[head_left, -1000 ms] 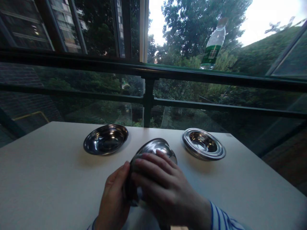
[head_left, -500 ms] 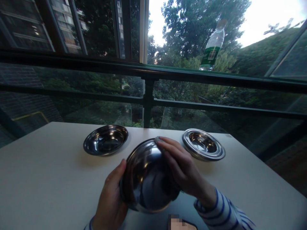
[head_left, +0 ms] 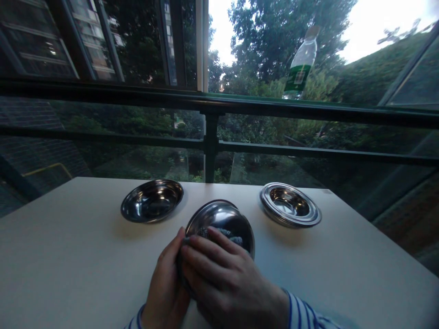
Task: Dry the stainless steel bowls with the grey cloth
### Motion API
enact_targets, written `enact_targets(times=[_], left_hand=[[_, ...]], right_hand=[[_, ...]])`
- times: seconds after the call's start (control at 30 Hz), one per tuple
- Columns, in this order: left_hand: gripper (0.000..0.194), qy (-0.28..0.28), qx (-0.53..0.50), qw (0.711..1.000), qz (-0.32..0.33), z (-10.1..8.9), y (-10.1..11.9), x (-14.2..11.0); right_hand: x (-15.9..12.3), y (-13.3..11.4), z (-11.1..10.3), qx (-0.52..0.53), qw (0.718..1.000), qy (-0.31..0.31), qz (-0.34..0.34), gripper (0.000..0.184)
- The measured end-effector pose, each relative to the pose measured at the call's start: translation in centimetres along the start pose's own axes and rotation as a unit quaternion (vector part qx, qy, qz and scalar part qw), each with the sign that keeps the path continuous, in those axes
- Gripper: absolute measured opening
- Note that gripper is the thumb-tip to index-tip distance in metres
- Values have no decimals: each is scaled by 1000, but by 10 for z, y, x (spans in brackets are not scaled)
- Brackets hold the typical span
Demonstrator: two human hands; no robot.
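A shiny stainless steel bowl is held up over the near middle of the table, tilted. My left hand grips its left rim, thumb up along the edge. My right hand lies across the near side of the bowl, its fingers reaching to the left rim beside my left thumb. Under those fingertips a small bit of grey cloth shows, pressed against the rim; the rest of it is hidden. Finger and striped-sleeve reflections appear on the metal.
On the white table, a wide steel bowl sits at the back left. Several stacked steel dishes stand at the back right. Behind the table runs a dark railing, with a plastic bottle above it.
My right hand has moved with the cloth from the bowl's upper right rim across to its left rim. The bowl has turned in my left hand. The phone-like object at the bottom is out of view.
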State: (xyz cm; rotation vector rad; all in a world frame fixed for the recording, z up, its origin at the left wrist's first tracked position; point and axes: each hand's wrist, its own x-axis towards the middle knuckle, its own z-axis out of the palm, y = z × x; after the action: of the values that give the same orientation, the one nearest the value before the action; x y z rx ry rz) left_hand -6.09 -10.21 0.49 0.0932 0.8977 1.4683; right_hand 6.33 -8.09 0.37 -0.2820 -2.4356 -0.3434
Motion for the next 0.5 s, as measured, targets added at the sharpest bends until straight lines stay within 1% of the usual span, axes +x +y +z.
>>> enact_targets(times=[0.07, 0.13, 0.23, 0.33, 0.5], left_hand=[[23, -6, -11, 999, -37, 1, 4, -1], [26, -11, -25, 998, -52, 1, 7, -1], [29, -9, -40, 998, -52, -1, 9, 2], [36, 4, -40, 998, -52, -2, 10, 5], [40, 23, -55, 998, -8, -3, 13, 11]], right_hand=[[-2, -3, 7, -2, 1000, 20, -20, 27], [-4, -5, 12, 2, 999, 31, -39, 25], [-6, -5, 16, 1, 998, 22, -64, 23], [-8, -4, 18, -7, 998, 10, -69, 25], [-10, -2, 18, -26, 997, 2, -76, 31]])
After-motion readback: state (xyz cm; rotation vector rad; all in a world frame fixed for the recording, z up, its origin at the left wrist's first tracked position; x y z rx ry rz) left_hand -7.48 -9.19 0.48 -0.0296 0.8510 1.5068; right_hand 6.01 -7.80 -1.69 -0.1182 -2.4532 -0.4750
